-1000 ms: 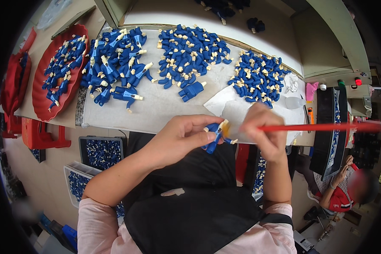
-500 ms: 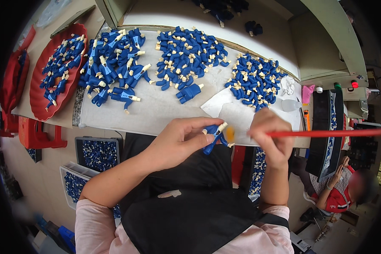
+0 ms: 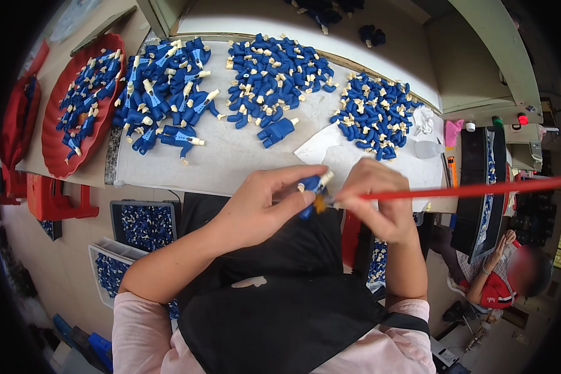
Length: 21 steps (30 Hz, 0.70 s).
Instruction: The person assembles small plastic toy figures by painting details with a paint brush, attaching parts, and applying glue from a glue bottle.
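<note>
Between the thumb and fingers of my left hand (image 3: 265, 202) is a small blue figurine (image 3: 310, 183) with a cream neck. My right hand (image 3: 383, 202) pinches a brush (image 3: 467, 191) by its long red handle. The brush's yellowish bristles are at the figurine's lower side, blurred, and seem to touch it. Beyond my hands, on the white-covered table (image 3: 224, 162), a blue figurine torso (image 3: 276, 132) lies alone. Behind it are a heap of blue figurine bodies (image 3: 159, 109), a heap of blue arm pieces (image 3: 274, 81) and another (image 3: 374, 112) farther right.
A red scalloped tray (image 3: 51, 149) of blue pieces stands at the left, above a red stool (image 3: 59, 202). Bins (image 3: 121, 246) of pieces are low left. A clear bottle (image 3: 427, 149) and crumpled tissue (image 3: 424, 121) lie right. Another person (image 3: 502, 280) sits at far right.
My right hand has moved left, bringing the brush's bristles from beside the figurine onto or against its lower side. My left hand keeps its hold almost in place.
</note>
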Available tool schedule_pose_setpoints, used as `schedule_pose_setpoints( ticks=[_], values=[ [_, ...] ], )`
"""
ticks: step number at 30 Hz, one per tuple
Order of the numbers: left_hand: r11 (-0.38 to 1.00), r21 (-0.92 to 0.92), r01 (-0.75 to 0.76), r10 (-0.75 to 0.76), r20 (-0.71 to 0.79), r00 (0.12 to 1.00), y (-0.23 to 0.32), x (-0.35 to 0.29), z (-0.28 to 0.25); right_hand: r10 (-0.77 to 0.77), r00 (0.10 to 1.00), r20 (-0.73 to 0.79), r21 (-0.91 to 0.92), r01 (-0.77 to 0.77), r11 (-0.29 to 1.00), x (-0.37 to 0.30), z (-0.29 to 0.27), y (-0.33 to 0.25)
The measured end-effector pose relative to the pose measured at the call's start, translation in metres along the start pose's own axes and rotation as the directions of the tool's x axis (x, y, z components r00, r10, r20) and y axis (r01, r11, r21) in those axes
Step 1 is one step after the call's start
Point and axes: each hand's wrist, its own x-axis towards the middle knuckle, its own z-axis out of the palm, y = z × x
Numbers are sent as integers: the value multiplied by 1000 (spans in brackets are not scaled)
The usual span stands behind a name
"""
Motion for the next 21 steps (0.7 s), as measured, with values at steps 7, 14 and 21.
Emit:
schedule_pose_setpoints(
  ticks=[7,14,21],
  values=[
    [997,-68,25,-23,34,999,-3,1,-5,-80,985,-154,-304,30,952,-2,-4,9],
    [994,-108,2,-1,11,1000,1,-8,-1,79,953,-292,-320,-175,931,-4,-7,13],
    [921,-388,-38,-37,-185,982,2,-18,-14,578,739,-347,-223,-663,715,-38,-12,11]
  ],
)
